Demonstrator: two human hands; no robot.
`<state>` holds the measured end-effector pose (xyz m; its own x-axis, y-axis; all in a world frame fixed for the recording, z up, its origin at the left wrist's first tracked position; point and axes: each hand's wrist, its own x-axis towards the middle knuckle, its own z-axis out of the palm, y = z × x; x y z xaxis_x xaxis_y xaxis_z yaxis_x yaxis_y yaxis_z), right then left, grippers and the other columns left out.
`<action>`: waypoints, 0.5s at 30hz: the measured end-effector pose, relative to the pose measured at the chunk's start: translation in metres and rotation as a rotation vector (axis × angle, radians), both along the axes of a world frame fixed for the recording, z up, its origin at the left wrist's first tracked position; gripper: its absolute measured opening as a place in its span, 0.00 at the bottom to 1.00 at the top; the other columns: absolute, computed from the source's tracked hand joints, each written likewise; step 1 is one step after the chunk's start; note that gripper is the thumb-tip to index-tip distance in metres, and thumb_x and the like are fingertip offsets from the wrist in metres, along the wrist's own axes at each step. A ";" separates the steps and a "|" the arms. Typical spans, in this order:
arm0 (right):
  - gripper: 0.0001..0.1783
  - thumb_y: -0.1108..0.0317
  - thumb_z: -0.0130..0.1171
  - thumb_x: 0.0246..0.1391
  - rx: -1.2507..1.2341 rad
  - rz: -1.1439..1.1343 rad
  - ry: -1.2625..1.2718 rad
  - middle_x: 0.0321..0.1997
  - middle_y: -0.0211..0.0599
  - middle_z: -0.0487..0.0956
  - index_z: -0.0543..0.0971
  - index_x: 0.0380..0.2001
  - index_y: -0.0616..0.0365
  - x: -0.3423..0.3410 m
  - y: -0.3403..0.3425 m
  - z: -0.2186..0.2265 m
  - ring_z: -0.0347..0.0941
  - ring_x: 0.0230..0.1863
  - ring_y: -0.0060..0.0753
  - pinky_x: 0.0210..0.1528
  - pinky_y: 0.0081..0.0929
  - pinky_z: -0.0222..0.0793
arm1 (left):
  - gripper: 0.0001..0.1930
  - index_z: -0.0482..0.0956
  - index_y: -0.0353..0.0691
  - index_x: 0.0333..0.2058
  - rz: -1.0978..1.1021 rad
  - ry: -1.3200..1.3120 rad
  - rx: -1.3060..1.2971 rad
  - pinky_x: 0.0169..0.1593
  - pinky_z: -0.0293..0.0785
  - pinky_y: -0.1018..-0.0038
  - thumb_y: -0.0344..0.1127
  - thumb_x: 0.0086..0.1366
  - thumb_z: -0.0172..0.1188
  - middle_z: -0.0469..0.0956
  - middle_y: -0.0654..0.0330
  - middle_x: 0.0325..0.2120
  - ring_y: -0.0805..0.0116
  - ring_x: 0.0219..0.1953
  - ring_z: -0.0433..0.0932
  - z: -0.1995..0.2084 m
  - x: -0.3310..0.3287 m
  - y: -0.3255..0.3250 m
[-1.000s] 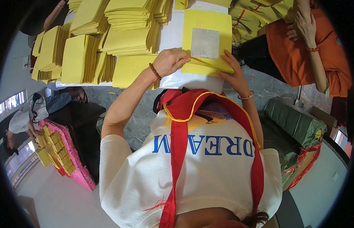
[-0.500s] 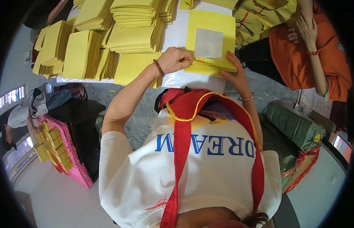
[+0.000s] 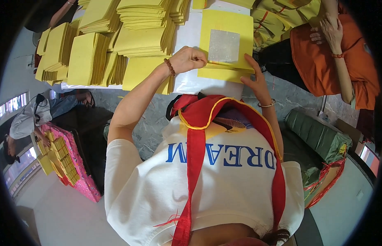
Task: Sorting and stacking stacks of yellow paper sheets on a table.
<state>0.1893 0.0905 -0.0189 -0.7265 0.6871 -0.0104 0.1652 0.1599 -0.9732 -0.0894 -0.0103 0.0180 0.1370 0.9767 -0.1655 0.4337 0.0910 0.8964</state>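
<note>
A yellow paper sheet with a silvery square in its middle lies in front of me, a strip along its near edge folded or layered. At the left end of that strip, my left hand is closed, fingers curled in and fingertips meeting the paper's edge; what they grip is partly hidden. Along the right edge sits my right hand, thumb and index finger apart, fingertips touching the paper. Left of the sheet, a low yellow stack lies beneath my left wrist.
Several stacks of folded yellow paper cover the table's left side. At right, a person in orange sits near yellow bundles. Green wrapped bales stand to my right. Another person works at a pink box on the left.
My left hand has shifted slightly left, and the paper has moved a little the same way. The near yellow strip shows wider and flatter. My right hand's thumb has moved off the strip slightly.
</note>
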 end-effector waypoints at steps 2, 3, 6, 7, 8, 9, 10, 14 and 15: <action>0.41 0.62 0.67 0.39 0.001 0.000 0.002 0.64 0.37 0.60 0.63 0.59 0.52 0.000 0.000 -0.001 0.50 0.66 0.37 0.66 0.33 0.44 | 0.08 0.78 0.35 0.27 -0.008 -0.017 -0.080 0.28 0.68 0.74 0.34 0.53 0.55 0.74 0.60 0.17 0.73 0.20 0.71 0.002 -0.002 0.004; 0.42 0.63 0.67 0.38 0.002 0.000 0.003 0.64 0.36 0.60 0.63 0.59 0.52 0.000 0.000 -0.001 0.50 0.66 0.36 0.66 0.33 0.44 | 0.08 0.78 0.34 0.26 -0.017 -0.034 -0.159 0.27 0.67 0.75 0.34 0.53 0.55 0.73 0.61 0.16 0.74 0.20 0.70 0.003 -0.003 0.005; 0.42 0.63 0.67 0.38 -0.044 -0.007 0.021 0.64 0.36 0.60 0.63 0.59 0.51 -0.001 -0.001 0.001 0.50 0.66 0.36 0.67 0.33 0.44 | 0.08 0.77 0.34 0.25 -0.009 -0.090 -0.156 0.26 0.66 0.77 0.34 0.53 0.55 0.72 0.63 0.16 0.77 0.19 0.68 0.002 -0.002 0.006; 0.42 0.63 0.67 0.38 -0.045 -0.007 0.021 0.64 0.36 0.60 0.63 0.59 0.51 -0.001 -0.001 0.001 0.50 0.66 0.36 0.67 0.33 0.44 | 0.08 0.77 0.34 0.25 -0.009 -0.090 -0.157 0.26 0.66 0.77 0.34 0.53 0.55 0.72 0.63 0.16 0.77 0.19 0.68 0.002 -0.002 0.006; 0.42 0.63 0.67 0.38 -0.034 -0.008 0.007 0.64 0.36 0.60 0.64 0.59 0.51 0.000 0.000 0.000 0.50 0.66 0.36 0.67 0.33 0.44 | 0.09 0.77 0.34 0.25 -0.019 -0.086 -0.163 0.25 0.66 0.77 0.34 0.53 0.55 0.71 0.63 0.15 0.77 0.19 0.68 0.001 -0.002 0.007; 0.42 0.63 0.67 0.38 -0.024 -0.009 -0.008 0.64 0.36 0.60 0.64 0.59 0.51 0.000 0.000 0.000 0.50 0.66 0.36 0.67 0.33 0.44 | 0.09 0.77 0.34 0.25 -0.029 -0.083 -0.168 0.25 0.66 0.77 0.34 0.53 0.55 0.71 0.63 0.15 0.77 0.19 0.68 0.001 -0.003 0.007; 0.42 0.63 0.67 0.38 -0.024 -0.009 -0.008 0.64 0.36 0.60 0.64 0.59 0.51 0.000 0.000 0.001 0.50 0.66 0.36 0.67 0.33 0.44 | 0.09 0.77 0.34 0.25 -0.029 -0.083 -0.168 0.25 0.66 0.77 0.34 0.53 0.55 0.71 0.63 0.15 0.77 0.19 0.68 0.001 -0.003 0.008; 0.37 0.66 0.66 0.39 0.024 -0.018 0.012 0.64 0.37 0.61 0.67 0.57 0.52 -0.004 -0.002 0.002 0.53 0.65 0.36 0.66 0.32 0.45 | 0.09 0.77 0.34 0.24 -0.024 -0.097 -0.192 0.25 0.66 0.77 0.35 0.53 0.55 0.71 0.63 0.15 0.77 0.19 0.68 -0.001 -0.004 0.009; 0.34 0.68 0.65 0.40 0.062 -0.024 0.017 0.63 0.37 0.61 0.68 0.55 0.53 -0.005 -0.002 0.002 0.54 0.64 0.37 0.65 0.32 0.47 | 0.09 0.77 0.34 0.23 -0.018 -0.107 -0.198 0.26 0.66 0.77 0.35 0.53 0.55 0.71 0.63 0.15 0.76 0.19 0.69 -0.002 -0.004 0.009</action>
<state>0.1843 0.0884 -0.0171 -0.7092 0.7036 0.0448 0.1537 0.2163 -0.9641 -0.0937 -0.0016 0.0163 0.1813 0.9239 -0.3370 0.3404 0.2626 0.9029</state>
